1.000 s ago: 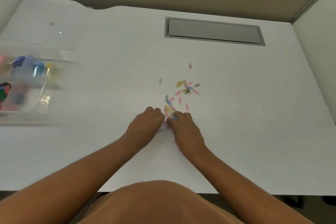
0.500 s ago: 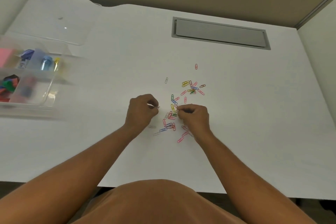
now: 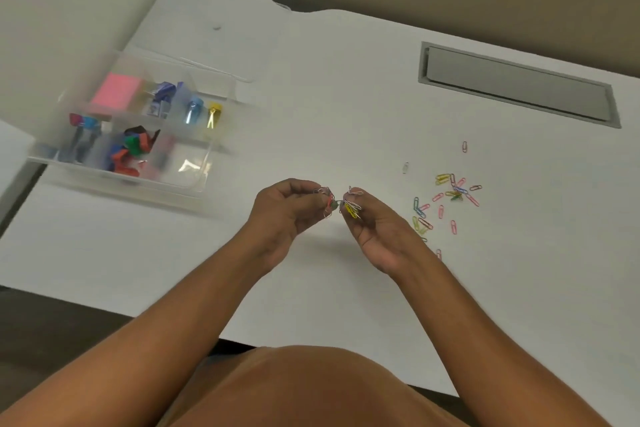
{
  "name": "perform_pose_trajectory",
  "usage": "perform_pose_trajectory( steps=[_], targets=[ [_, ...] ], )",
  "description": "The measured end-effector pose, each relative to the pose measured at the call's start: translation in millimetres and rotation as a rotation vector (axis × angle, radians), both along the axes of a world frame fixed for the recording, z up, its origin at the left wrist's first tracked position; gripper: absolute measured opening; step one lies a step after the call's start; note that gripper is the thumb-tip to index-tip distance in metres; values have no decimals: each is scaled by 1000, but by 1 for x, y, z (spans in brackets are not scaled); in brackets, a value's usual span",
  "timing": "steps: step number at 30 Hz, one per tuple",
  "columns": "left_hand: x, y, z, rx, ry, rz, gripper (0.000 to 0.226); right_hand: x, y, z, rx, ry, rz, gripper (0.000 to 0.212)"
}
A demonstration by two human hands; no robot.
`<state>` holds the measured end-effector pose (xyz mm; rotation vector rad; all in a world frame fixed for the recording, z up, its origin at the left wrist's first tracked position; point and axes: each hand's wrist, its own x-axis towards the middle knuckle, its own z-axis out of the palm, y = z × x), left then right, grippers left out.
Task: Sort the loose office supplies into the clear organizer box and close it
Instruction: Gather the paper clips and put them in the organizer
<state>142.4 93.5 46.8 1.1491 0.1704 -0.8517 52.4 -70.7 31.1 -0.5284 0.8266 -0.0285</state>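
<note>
While both my hands hover above the bench [image 3: 329,295] with clips pinched in them, the clear organizer box [image 3: 114,177] sits off to my left and a little farther out, its lid open and its long axis running roughly left to right across my view. It is blurred, but I can make out a pink block [image 3: 117,92] in a far compartment, coloured binder clips [image 3: 136,149] in a near one, and a near-right compartment [image 3: 188,166] that looks empty, which I judge is where the clips belong.

My left hand [image 3: 287,211] is curled shut on a small bunch of paper clips [image 3: 327,201]; it is the nearer hand to the box, with bare bench between them. My right hand [image 3: 374,229], just beside it, is pinched on a second bunch of clips [image 3: 351,206], the two bunches almost touching.

To the right, the remaining loose clips [image 3: 446,199] lie scattered flat, with a stray pink clip [image 3: 464,146] beyond them and a recessed grey cable hatch [image 3: 516,85] farther out. The bench's near edge is well clear of my hands, so I judge a leftward carry has open room.
</note>
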Motion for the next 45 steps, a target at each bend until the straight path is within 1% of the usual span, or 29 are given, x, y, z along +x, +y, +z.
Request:
perform_pose_trajectory(
  steps=[2,5,7,8,9,10,12,13,14,16,18,20,22,23,25,28,31,33,35,37,39,41,43,45],
  targets=[
    [20,32,7,24,-46,63,16,34,26,7,-10,-24,62,15],
    [54,82,14,117,-143,160,17,91,68,17,-70,-46,161,13],
    [78,111,17,202,-200,209,17,126,95,23,-140,-57,237,13],
    [90,124,18,246,-234,226,17,143,108,26,-208,-68,283,14],
    [101,135,19,297,-277,238,17,159,120,28,-320,-82,334,14],
    [112,143,19,365,-333,243,16,173,132,29,-487,-90,388,16],
    [132,155,18,544,-475,230,17,197,152,29,-917,-96,496,17],
    [140,159,17,634,-553,207,17,207,161,29,-1105,-105,541,18],
    [147,161,16,709,-627,173,16,215,169,30,-1243,-120,579,19],
    [157,163,15,812,-748,94,16,228,178,28,-1422,-149,663,22],
    [162,164,13,903,-833,-9,22,233,182,25,-1530,-161,757,23],
    [164,165,9,977,-867,-99,29,233,182,23,-1610,-144,799,22],
    [164,166,6,1041,-886,-130,33,230,181,22,-1665,-113,804,22],
    [163,166,6,1062,-900,-129,34,229,179,22,-1668,-97,809,22],
    [160,163,7,1065,-945,-104,35,227,174,23,-1609,-73,809,19],
    [148,150,13,1004,-1037,-27,34,220,163,26,-1515,-73,754,14],
    [129,127,15,924,-1177,38,27,209,150,27,-1530,-115,754,23],
    [112,107,15,887,-1257,136,27,207,144,30,-1514,-159,773,25],
    [92,87,16,840,-1253,264,30,206,139,35,-1399,-194,736,20],
    [73,69,17,788,-1197,332,39,201,127,37,-1177,-174,631,23],
    [56,52,16,745,-1174,308,49,186,106,35,-979,-133,509,28],
    [39,34,12,720,-1164,237,52,160,76,29,-884,-102,409,24],
    [22,13,4,703,-1156,130,51,127,39,20,-868,-54,300,17],
    [5,-9,-8,676,-1171,-25,48,90,0,10,-957,23,208,15]
  ],
)
